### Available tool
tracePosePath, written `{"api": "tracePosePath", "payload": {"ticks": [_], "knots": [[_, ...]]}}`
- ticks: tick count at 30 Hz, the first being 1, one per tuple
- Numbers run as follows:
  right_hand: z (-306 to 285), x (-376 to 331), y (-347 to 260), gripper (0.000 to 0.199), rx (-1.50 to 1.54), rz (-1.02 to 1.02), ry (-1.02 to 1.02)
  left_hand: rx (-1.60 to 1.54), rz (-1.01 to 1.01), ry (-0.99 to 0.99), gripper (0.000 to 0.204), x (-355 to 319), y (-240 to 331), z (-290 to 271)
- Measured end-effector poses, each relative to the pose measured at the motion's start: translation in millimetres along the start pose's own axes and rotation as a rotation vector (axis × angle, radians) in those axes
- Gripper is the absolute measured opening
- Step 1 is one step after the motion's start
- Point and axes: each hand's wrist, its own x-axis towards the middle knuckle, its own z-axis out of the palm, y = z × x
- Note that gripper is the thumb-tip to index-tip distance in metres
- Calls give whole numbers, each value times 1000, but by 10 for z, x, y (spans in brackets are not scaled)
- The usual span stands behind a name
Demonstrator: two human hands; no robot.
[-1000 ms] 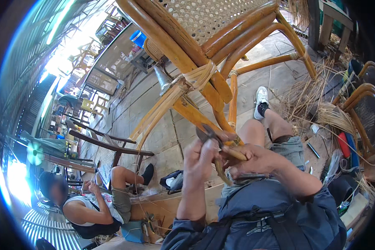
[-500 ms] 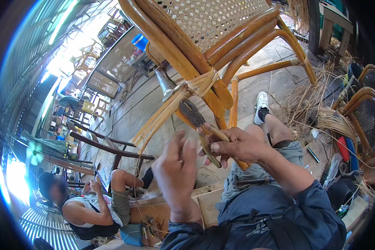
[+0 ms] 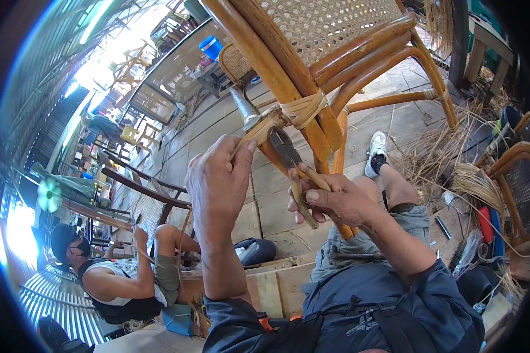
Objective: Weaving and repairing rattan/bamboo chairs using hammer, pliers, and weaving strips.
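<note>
A glossy rattan chair (image 3: 362,26) with a woven cane panel is tilted in front of me. Pale cane strips (image 3: 303,112) wrap the joint where several of its poles cross. My left hand (image 3: 218,176) pinches loose strip ends (image 3: 259,130) that come off this joint, thumb against fingers. Dark-jawed pincers (image 3: 285,148) with worn, wood-coloured handles are in my right hand (image 3: 344,200), fingers around the grips. The pincer head lies against the chair pole just below the binding. Whether the jaws touch a strip is hard to tell.
At the left a seated co-worker (image 3: 118,276) works beside a dark wooden chair (image 3: 141,188). A silvery metal piece (image 3: 244,109) stands behind the joint. Cane scraps (image 3: 421,156) litter the floor at right, near a coil of cane (image 3: 480,185) and another rattan chair (image 3: 515,159).
My left hand has moved up and forward and now grips the strip ends. The pincers stay in my right hand near the joint. The whole view has shifted slightly.
</note>
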Motion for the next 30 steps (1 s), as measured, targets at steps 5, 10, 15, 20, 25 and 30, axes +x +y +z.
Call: {"api": "tracePosePath", "payload": {"ticks": [5, 10, 15, 20, 25, 30], "knots": [[20, 8, 233, 55, 548, 15, -193, -71, -57, -94, 29, 68, 10, -46], [-1, 30, 222, 52, 292, 31, -151, -160, -7, -75, 28, 22, -57, -28], [225, 87, 277, 50, 323, -188, 9, 169, 236, 170, 24, -133, 8, -54], [87, 72, 648, 46, 187, 26, 204, 90, 480, 315, 23, -541, -82, 187], [-582, -601, 901, 44, 236, 253, 328, 10, 340, 189, 23, -983, -303, 544], [-1831, -1598, 868, 42, 243, 368, 513, -134, 316, 90, 24, -1322, -395, 902]]}}
